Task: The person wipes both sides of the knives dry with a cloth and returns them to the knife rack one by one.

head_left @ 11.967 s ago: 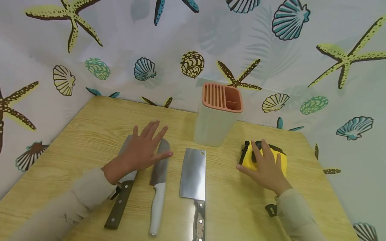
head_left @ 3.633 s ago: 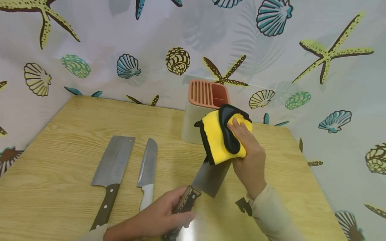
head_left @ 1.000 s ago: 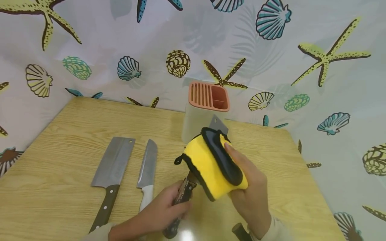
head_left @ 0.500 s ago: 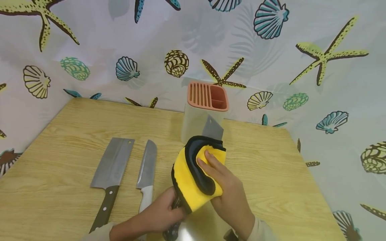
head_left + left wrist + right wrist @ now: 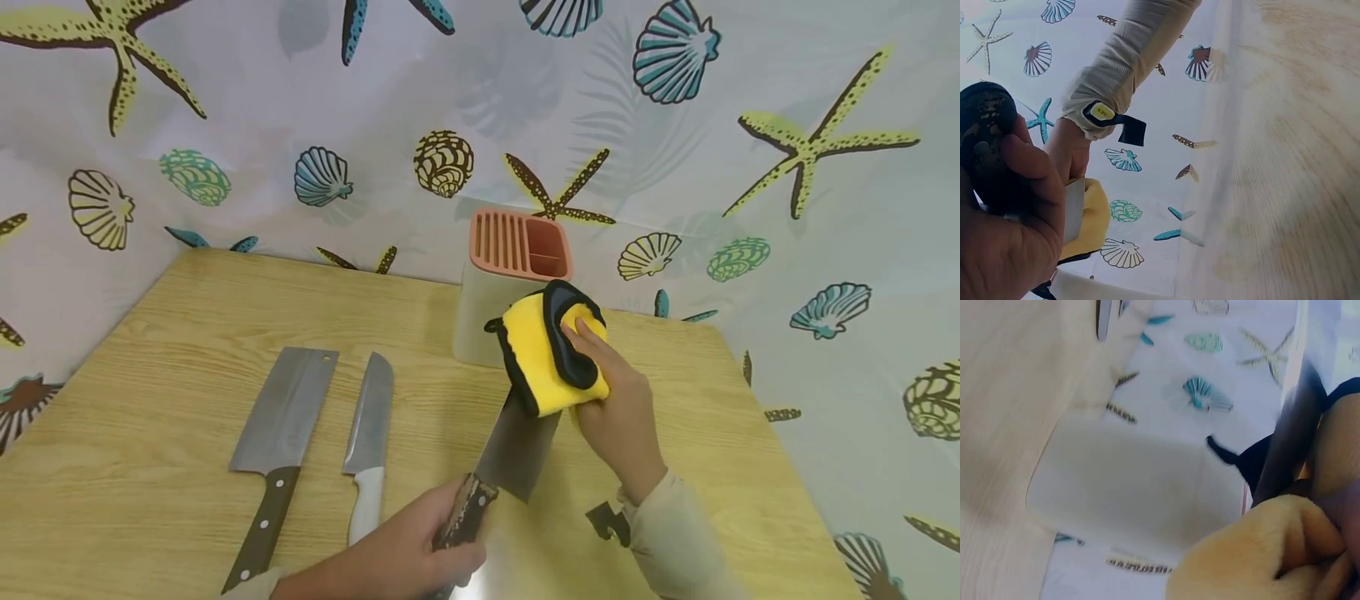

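In the head view my left hand (image 5: 408, 546) grips the dark, worn handle of a cleaver (image 5: 517, 450), its blade tilted up off the table. My right hand (image 5: 618, 408) holds a folded yellow cloth (image 5: 536, 350) with black edging around the far end of that blade, so the blade's tip is hidden. The left wrist view shows the curled left fingers (image 5: 1038, 181) round the handle (image 5: 988, 147). In the right wrist view the cloth (image 5: 1254, 556) lies bunched against the blade (image 5: 1294, 431).
On the wooden table (image 5: 172, 400) to the left lie a cleaver with a dark handle (image 5: 281, 425) and a white-handled knife (image 5: 367, 442). A pale knife block (image 5: 480, 325) with an orange slotted top stands behind the cloth. A patterned cloth hangs at the back.
The cloth in my right hand has slid from near the handle up to the blade's far end, covering the tip. Half a second ago the tip stuck out beyond it. The left hand keeps its hold.
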`<state>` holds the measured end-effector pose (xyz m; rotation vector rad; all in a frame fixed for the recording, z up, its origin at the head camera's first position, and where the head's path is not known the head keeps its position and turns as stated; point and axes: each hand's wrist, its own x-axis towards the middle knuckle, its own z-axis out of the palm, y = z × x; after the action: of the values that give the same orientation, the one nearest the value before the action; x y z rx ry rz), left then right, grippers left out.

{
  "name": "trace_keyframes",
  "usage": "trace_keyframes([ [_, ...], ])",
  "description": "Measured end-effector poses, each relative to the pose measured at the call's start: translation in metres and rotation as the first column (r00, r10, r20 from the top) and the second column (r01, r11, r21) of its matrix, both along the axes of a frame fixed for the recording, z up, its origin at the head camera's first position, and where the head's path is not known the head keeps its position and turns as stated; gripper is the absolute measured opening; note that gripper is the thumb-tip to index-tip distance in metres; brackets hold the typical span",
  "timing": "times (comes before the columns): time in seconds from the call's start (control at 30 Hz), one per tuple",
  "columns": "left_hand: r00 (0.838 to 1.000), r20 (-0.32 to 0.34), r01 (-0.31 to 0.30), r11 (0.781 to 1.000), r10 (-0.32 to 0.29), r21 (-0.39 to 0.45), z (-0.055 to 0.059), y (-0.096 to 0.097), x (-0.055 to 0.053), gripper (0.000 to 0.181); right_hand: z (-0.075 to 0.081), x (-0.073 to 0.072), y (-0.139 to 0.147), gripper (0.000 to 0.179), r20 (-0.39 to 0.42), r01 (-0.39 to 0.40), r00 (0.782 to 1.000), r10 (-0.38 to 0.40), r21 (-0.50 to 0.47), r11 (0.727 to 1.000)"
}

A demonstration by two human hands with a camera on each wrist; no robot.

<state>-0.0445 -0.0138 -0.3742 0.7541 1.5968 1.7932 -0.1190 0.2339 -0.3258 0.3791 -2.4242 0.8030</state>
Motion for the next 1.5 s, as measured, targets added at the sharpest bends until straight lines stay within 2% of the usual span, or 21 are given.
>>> trace_keyframes([
  [0.07, 1.000, -0.002, 0.002, 1.000, -0.002, 0.009, 0.000, 0.000, 0.000, 0.021, 0.002, -0.004, 0.008, 0.061, 0.018, 0.039, 0.999, -0.039, -0.029, 0.999],
  [0.17, 1.000, -0.004, -0.001, 0.998, 0.001, 0.061, -0.003, 0.000, 0.000, 0.022, 0.006, -0.007, 0.021, 0.035, 0.043, 0.110, 0.993, -0.106, -0.105, 0.988],
  [0.23, 1.000, -0.016, -0.002, 0.992, 0.004, 0.130, -0.005, 0.000, -0.001, 0.022, 0.010, -0.007, 0.028, 0.017, 0.051, 0.164, 0.986, -0.157, -0.195, 0.967],
  [0.27, 1.000, -0.003, -0.001, 0.988, 0.002, 0.152, -0.006, 0.000, -0.001, 0.023, 0.013, -0.006, 0.031, 0.014, 0.054, 0.190, 0.982, -0.182, -0.243, 0.951],
  [0.4, 1.000, 0.003, -0.004, 0.983, 0.004, 0.182, -0.008, 0.000, -0.002, 0.025, 0.027, 0.001, 0.041, 0.022, -0.009, 0.218, 0.969, -0.248, -0.451, 0.866],
  [0.5, 1.000, 0.011, 0.003, 0.987, -0.005, 0.162, -0.007, 0.002, -0.002, 0.028, 0.039, 0.010, 0.041, 0.028, -0.130, 0.138, 0.960, -0.250, -0.557, 0.819],
  [0.53, 1.000, 0.008, 0.007, 0.986, -0.008, 0.167, -0.007, 0.002, -0.002, 0.029, 0.042, 0.014, 0.038, 0.029, -0.177, 0.108, 0.952, -0.249, -0.570, 0.815],
  [0.6, 0.999, 0.029, 0.012, 0.985, -0.017, 0.171, -0.007, 0.003, -0.001, 0.031, 0.047, 0.023, 0.031, 0.030, -0.264, 0.035, 0.938, -0.222, -0.568, 0.822],
  [0.67, 0.998, 0.055, -0.002, 0.987, -0.007, 0.163, -0.005, 0.003, -0.001, 0.031, 0.050, 0.031, 0.019, 0.029, -0.341, -0.040, 0.926, -0.165, -0.522, 0.852],
  [0.77, 0.996, 0.070, -0.067, 0.990, 0.059, 0.124, 0.000, 0.003, -0.003, 0.031, 0.050, 0.041, -0.002, 0.030, -0.428, -0.197, 0.904, 0.001, -0.415, 0.888],
  [0.83, 0.992, 0.067, -0.114, 0.989, 0.108, 0.095, 0.003, 0.003, -0.004, 0.032, 0.047, 0.046, -0.016, 0.034, -0.473, -0.310, 0.871, 0.131, -0.324, 0.894],
  [0.87, 0.989, 0.068, -0.135, 0.988, 0.130, 0.077, 0.005, 0.003, -0.005, 0.032, 0.045, 0.049, -0.022, 0.036, -0.481, -0.349, 0.857, 0.184, -0.281, 0.894],
  [0.9, 0.987, 0.067, -0.150, 0.987, 0.145, 0.064, 0.005, 0.004, -0.006, 0.034, 0.042, 0.051, -0.028, 0.036, -0.472, -0.363, 0.853, 0.223, -0.228, 0.904],
  [0.97, 0.983, 0.033, -0.184, 0.982, 0.183, 0.043, 0.006, 0.006, -0.006, 0.028, 0.034, 0.057, -0.040, 0.034, -0.436, -0.366, 0.853, 0.285, -0.112, 0.924],
  [1.03, 0.974, -0.009, -0.227, 0.974, 0.227, 0.022, 0.005, 0.008, -0.007, 0.022, 0.025, 0.063, -0.051, 0.032, -0.363, -0.363, 0.867, 0.341, 0.007, 0.932],
  [1.1, 0.958, -0.050, -0.282, 0.959, 0.282, -0.001, 0.003, 0.009, -0.007, 0.018, 0.015, 0.068, -0.058, 0.030, -0.284, -0.362, 0.884, 0.372, 0.091, 0.928],
  [1.13, 0.950, -0.066, -0.308, 0.951, 0.306, -0.016, 0.003, 0.010, -0.006, 0.019, 0.011, 0.069, -0.061, 0.030, -0.260, -0.373, 0.884, 0.389, 0.109, 0.921],
  [1.2, 0.940, -0.066, -0.338, 0.940, 0.335, -0.042, 0.001, 0.010, -0.006, 0.022, 0.003, 0.070, -0.063, 0.032, -0.229, -0.374, 0.890, 0.395, 0.131, 0.918],
  [1.27, 0.938, -0.043, -0.345, 0.936, 0.343, -0.073, 0.000, 0.010, -0.005, 0.020, -0.003, 0.067, -0.063, 0.037, -0.224, -0.351, 0.901, 0.371, 0.125, 0.928],
  [1.37, 0.948, -0.014, -0.318, 0.944, 0.318, -0.089, -0.001, 0.011, -0.004, 0.019, -0.006, 0.058, -0.060, 0.041, -0.226, -0.308, 0.919, 0.324, 0.105, 0.946],
  [1.5, 0.966, 0.026, -0.253, 0.963, 0.256, -0.097, -0.001, 0.014, -0.002, 0.019, -0.004, 0.043, -0.051, 0.042, -0.206, -0.256, 0.943, 0.259, 0.046, 0.966],
])
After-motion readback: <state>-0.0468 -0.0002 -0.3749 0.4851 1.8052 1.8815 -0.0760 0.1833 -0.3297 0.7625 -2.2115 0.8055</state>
